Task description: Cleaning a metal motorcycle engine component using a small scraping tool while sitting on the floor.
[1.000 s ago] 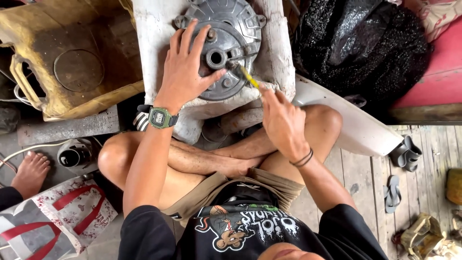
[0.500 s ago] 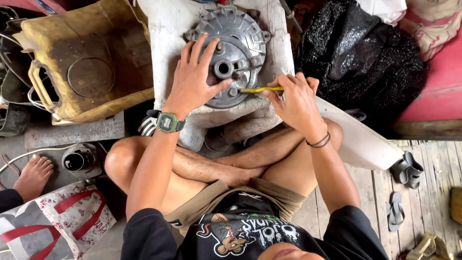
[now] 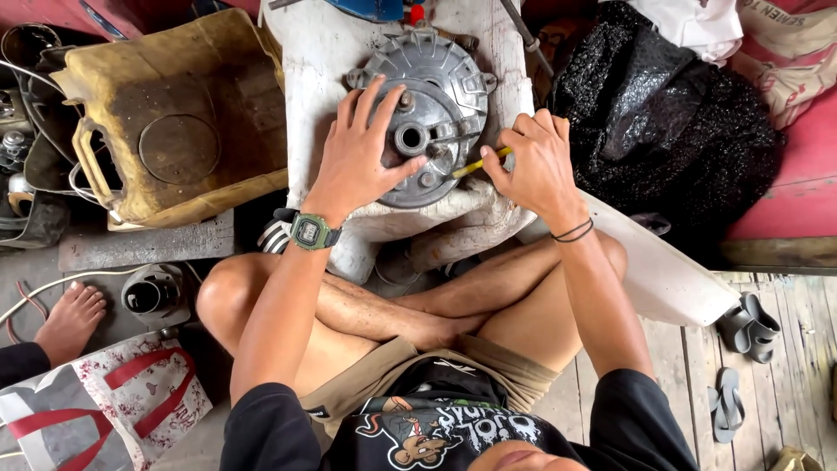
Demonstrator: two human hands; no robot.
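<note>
Left hand (image 3: 370, 157): spread flat, palm down, fingers fanned over the left half of the hub (image 3: 429, 118); it pins the part and grips nothing.
Right hand (image 3: 534, 161): closed in a pinch around the yellow tool (image 3: 478, 163), held like a pencil, knuckles up, wrist bent slightly inward.
Tool: thin yellow shaft, tip aimed left at the hub's lower right, just beside the centre bore (image 3: 410, 138); whether the tip touches metal I cannot tell.
Hub: round grey ribbed casting, lying face up on a white block (image 3: 323, 61) in front of the crossed legs.
Step in hand: by my reading, picking or prying at a small fitting near the bore while the other palm keeps the casting from turning.
Next move calls for: steady downward pressure from the flat palm and a short, controlled push of the tip, so it does not skid across the ribs toward the bracing fingers.
Arms: both reach forward over the knees, elbows bent; watch (image 3: 311, 231) on the left wrist, dark bands (image 3: 575, 231) on the right.
Around: yellow can (image 3: 166, 122) to the left, black bag (image 3: 671, 122) to the right.
</note>
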